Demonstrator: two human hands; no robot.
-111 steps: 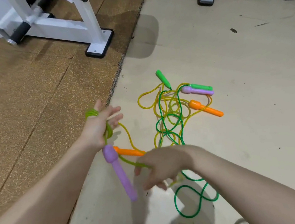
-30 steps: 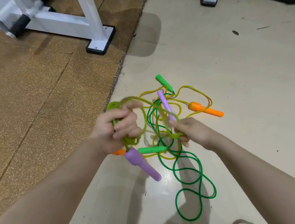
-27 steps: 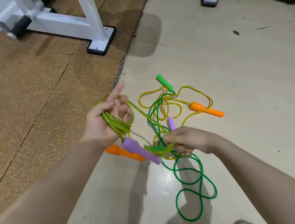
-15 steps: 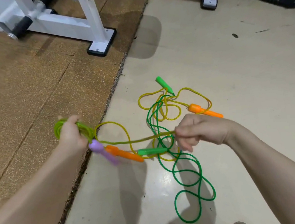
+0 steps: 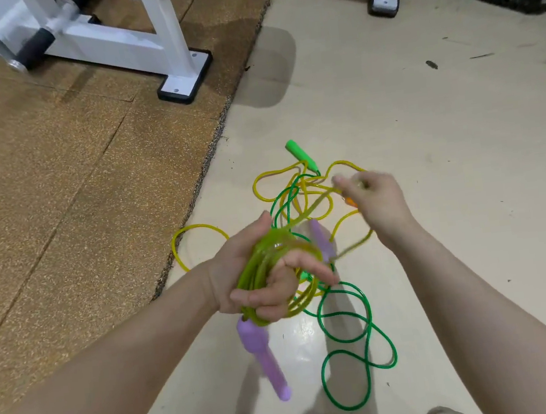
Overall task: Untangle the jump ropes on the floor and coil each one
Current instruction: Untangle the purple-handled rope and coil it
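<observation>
Head view: the left hand [image 5: 257, 287] has its fingers curled round a coil of yellow-green rope [image 5: 273, 268], one purple handle [image 5: 263, 354] hanging below it. The second purple handle [image 5: 321, 240] is motion-blurred just right of the coil. The right hand [image 5: 374, 200] (blurred) pinches the rope's free strand and hides most of an orange handle [image 5: 351, 202]. The green rope [image 5: 350, 327] and yellow rope [image 5: 196, 236] lie tangled on the floor [image 5: 446, 153]; where they cross under the hands cannot be made out.

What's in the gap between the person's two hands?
In the head view, a blurred lime cord stretches from the coil in the left hand to the right hand; a purple handle dangles there, above tangled ropes.
</observation>
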